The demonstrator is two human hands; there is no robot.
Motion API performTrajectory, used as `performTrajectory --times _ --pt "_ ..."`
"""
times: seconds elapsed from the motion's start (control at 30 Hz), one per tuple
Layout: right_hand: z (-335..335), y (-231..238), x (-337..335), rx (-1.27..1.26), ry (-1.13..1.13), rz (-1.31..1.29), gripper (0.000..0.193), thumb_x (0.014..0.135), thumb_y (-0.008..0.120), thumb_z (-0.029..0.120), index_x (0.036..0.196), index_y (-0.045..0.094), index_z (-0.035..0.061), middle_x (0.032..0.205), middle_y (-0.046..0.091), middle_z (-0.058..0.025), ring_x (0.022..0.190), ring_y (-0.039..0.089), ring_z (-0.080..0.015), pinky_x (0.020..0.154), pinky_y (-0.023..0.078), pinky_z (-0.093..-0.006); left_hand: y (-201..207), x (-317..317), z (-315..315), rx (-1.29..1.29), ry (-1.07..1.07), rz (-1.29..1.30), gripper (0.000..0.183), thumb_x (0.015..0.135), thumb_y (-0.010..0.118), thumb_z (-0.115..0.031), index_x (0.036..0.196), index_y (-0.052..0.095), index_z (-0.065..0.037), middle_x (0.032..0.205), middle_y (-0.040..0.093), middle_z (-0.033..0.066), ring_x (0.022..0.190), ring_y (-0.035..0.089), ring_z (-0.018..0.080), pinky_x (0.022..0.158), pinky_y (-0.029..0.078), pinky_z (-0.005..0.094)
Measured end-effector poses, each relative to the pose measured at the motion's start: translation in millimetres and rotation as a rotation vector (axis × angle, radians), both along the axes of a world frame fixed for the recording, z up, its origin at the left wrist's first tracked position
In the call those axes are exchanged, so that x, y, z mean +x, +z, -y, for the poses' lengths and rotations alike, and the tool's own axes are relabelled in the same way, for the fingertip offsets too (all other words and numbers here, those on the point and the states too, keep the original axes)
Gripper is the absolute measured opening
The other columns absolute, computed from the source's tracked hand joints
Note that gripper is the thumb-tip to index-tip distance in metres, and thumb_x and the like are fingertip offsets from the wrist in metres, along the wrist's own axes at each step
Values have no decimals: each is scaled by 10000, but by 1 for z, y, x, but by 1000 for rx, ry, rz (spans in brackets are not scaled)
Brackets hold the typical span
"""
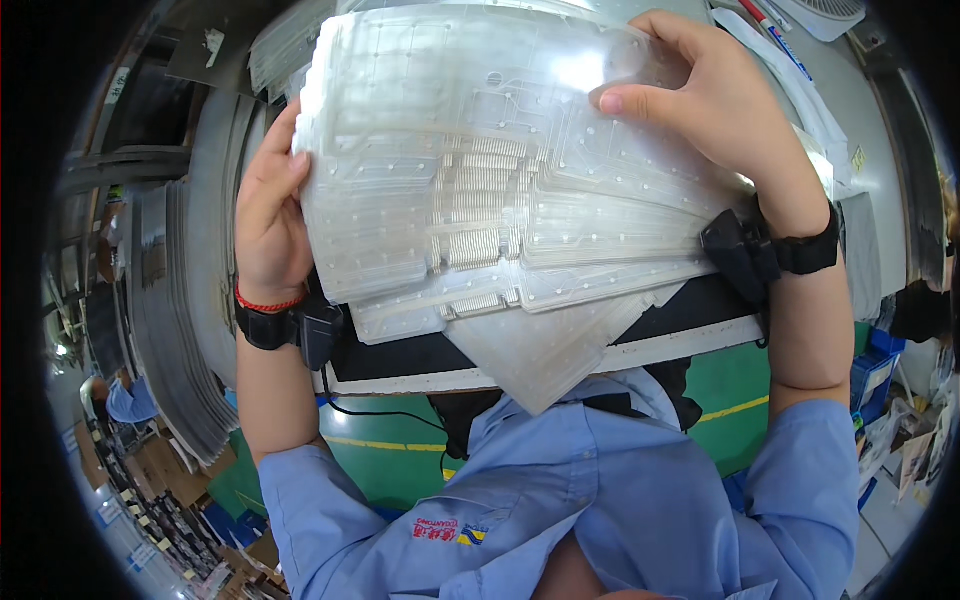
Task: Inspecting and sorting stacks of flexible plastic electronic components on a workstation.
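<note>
So we've got a fanned-out stack of clear sheets (600,220) with circuit-like traces, up over the black mat (395,362) on the white-edged table (690,340). Our left hand (270,215) is closed on the stack's left side, thumb at the edge, though the other fingertips are partly hidden. Our right hand (725,105) is at the far right part: thumb flat on the top sheet, index finger reaching toward the far edge, a wide gap between them. We can't tell how hard it's gripping, or what its other fingers are doing. One loose sheet (540,365) sticks out from under the pile, its corner poking past the table's near edge over our lap. Up top right we see a couple of pens (785,45) near a white fan (825,8), with the green floor (390,465) below.
</note>
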State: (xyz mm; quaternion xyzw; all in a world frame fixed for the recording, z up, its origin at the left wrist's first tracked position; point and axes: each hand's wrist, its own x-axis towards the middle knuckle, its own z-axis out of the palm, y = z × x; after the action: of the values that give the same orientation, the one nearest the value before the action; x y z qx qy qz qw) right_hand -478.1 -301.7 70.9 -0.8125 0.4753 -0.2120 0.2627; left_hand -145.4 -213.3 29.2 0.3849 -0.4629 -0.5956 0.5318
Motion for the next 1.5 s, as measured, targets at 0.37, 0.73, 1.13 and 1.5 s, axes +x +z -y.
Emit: performTrajectory --times 0.37,0.73,1.13,1.5 --pt "-2 -19 -3 -4 117 78 464 729 804 293 1049 621 12 911 657 -57 846 604 -142 787 468 -274 -7 1 -1 -35 60 21 458 1001 455 -161 1401 351 37 1301 552 139 1147 568 187 979 449 304" --pt "-2 -6 -2 -105 26 88 455 663 826 258 931 612 -40 828 608 -186 788 589 -287 731 463 -342 -5 3 2 47 98 91 476 976 458 -109 1409 335 46 1281 567 145 1147 568 184 991 438 300" --pt "4 -18 -7 -103 115 153 484 665 828 277 972 607 -25 860 612 -171 817 588 -270 753 463 -329 -5 2 0 -25 77 88 462 996 476 -169 1392 366 42 1263 582 137 1125 577 156 969 447 290" --pt "1 -10 -4 -53 82 105 438 663 824 256 935 616 -17 862 622 -162 815 597 -267 755 465 -332 -1 7 -3 -81 43 106 480 989 492 -179 1395 363 44 1273 576 133 1136 572 171 981 441 300"
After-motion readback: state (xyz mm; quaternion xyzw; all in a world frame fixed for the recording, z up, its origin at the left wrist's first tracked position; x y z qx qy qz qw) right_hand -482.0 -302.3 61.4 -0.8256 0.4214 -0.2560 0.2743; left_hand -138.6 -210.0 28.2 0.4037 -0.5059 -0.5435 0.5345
